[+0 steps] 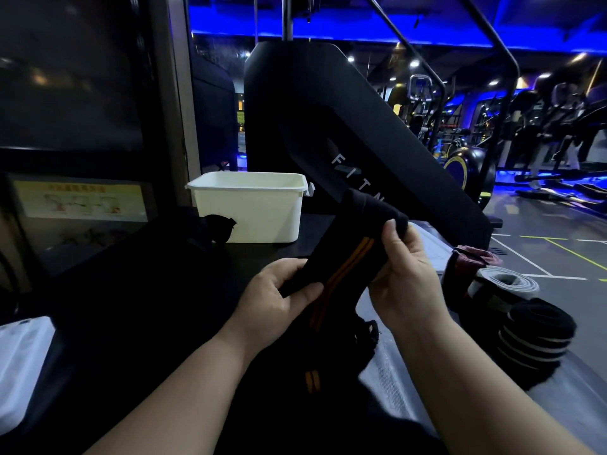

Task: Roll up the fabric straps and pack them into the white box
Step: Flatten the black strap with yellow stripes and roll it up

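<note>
Head: black strap pinched between both hands' fingers.

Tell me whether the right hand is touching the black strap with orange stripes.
Touching. The head view shows the right hand pinching the upper end of the black strap with orange stripes between thumb and fingers.

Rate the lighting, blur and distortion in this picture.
Head view: dim, with blue ceiling glow; the black strap and dark table nearly merge, while the white box stands out; wide-angle bending curves the edges; far machines look soft.
</note>
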`<state>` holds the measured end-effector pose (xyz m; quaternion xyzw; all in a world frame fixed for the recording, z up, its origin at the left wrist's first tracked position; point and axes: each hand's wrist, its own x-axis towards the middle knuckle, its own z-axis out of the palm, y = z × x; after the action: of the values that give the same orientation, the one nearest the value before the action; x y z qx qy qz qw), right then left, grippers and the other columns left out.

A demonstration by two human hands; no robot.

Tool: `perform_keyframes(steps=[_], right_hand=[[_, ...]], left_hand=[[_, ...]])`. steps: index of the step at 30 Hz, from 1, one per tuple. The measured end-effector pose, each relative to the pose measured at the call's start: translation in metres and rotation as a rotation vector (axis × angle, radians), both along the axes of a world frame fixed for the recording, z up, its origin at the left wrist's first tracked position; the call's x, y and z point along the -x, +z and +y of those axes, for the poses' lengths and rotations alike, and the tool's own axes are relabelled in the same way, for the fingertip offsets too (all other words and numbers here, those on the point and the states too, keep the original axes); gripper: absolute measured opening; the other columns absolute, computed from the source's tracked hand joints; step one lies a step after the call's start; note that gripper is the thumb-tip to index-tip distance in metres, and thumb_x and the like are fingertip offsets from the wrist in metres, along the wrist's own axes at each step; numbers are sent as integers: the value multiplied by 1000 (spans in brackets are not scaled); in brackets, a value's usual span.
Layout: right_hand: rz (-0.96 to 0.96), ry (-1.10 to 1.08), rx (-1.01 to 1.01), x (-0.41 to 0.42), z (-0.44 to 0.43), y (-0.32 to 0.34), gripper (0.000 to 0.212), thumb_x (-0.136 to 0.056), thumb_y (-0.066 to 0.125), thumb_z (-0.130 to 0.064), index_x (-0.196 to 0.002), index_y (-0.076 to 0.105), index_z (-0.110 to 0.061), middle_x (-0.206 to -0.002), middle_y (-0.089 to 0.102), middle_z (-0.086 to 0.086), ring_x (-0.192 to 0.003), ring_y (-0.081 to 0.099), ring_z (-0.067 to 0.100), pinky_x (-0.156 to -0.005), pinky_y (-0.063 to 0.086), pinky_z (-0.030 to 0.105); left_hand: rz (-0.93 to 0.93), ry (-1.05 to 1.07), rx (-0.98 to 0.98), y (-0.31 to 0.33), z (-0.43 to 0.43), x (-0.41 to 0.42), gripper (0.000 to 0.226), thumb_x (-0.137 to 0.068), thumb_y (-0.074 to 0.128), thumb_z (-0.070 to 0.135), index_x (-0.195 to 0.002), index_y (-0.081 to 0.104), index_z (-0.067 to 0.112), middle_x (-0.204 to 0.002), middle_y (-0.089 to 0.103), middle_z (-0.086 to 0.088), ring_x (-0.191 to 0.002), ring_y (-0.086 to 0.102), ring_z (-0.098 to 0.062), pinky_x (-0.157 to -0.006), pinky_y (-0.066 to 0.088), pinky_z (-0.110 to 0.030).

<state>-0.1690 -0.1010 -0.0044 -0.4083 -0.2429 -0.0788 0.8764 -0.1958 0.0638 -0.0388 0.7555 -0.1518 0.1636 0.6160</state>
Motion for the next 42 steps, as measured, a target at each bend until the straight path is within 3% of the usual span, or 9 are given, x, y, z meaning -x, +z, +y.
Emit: perform_keyframes(steps=[4, 9, 12, 15, 18, 27, 33, 37, 42], right_hand=[[28, -197, 139, -6, -10, -5, 15, -96, 56, -22, -109, 51, -19, -85, 64, 1, -82, 62, 14, -80, 48, 31], [-100, -446, 491, -7, -13, -13, 58, -92, 62, -13, -134, 37, -44, -114, 64, 0, -105, 65, 19, -100, 49, 39], [-147, -620, 875, -8, -13, -16, 38, -84, 69, -37, -117, 54, -49, -128, 43, -9, -119, 49, 12, -107, 42, 39], [-222, -489, 982, -3, -20, -13, 48, -67, 62, -66, -113, 59, -51, -148, 27, -18, -137, 23, -2, -112, 23, 20], [-315, -262, 1050, 1, -17, -17, 79, -57, 83, -54, -128, 52, -47, -133, 51, -24, -127, 42, -8, -104, 32, 12], [-245, -424, 721, 2, -3, -22, 9, -73, 72, -25, -80, 68, -26, -71, 64, -12, -71, 59, 7, -69, 47, 23], [-122, -481, 401, 5, -5, -18, 10, -85, 71, -10, -87, 65, -17, -78, 64, 0, -77, 59, 15, -71, 49, 23], [-324, -684, 585, 0, -1, -25, 46, -84, 66, -10, -109, 60, -48, -96, 65, -18, -94, 61, 1, -88, 46, 17], [-487, -731, 922, -11, -5, -33, 48, -79, 55, -8, -118, 67, -34, -118, 58, 3, -111, 58, 13, -94, 47, 24]], left_hand=[[-70, 109, 82, 0, -3, 0, 15, -87, 67, 15, -92, 68, 28, -87, 73, 4, -83, 68, -8, -75, 54, -20], [-128, 240, 104, -6, 0, -6, 15, -79, 74, 35, -81, 60, 33, -68, 64, 15, -66, 60, -6, -64, 49, -26], [-116, 217, 125, -7, 0, -7, 18, -74, 75, 42, -81, 60, 34, -68, 63, 14, -65, 58, -6, -63, 48, -29], [-124, 171, 127, -6, 0, -5, 13, -77, 75, 40, -80, 64, 35, -69, 65, 13, -66, 59, -4, -63, 48, -22], [-119, 113, 145, -4, -1, -2, 14, -78, 73, 38, -83, 66, 27, -72, 68, 14, -70, 62, -3, -66, 49, -19], [-43, 61, 7, -11, 2, 0, 56, -65, 66, 58, -106, 52, 22, -91, 67, -3, -85, 65, -14, -74, 51, -26], [-47, 32, -32, -4, -2, 3, 19, -89, 67, 26, -108, 61, 25, -93, 69, 14, -87, 65, 0, -76, 50, -15], [-71, 103, 133, -2, -4, 4, 24, -85, 58, 42, -94, 65, 21, -75, 66, 7, -74, 63, -8, -69, 51, -24], [-71, 49, 288, -8, -2, 3, 45, -70, 70, 54, -100, 62, 21, -89, 71, 3, -84, 68, -12, -75, 53, -25]])
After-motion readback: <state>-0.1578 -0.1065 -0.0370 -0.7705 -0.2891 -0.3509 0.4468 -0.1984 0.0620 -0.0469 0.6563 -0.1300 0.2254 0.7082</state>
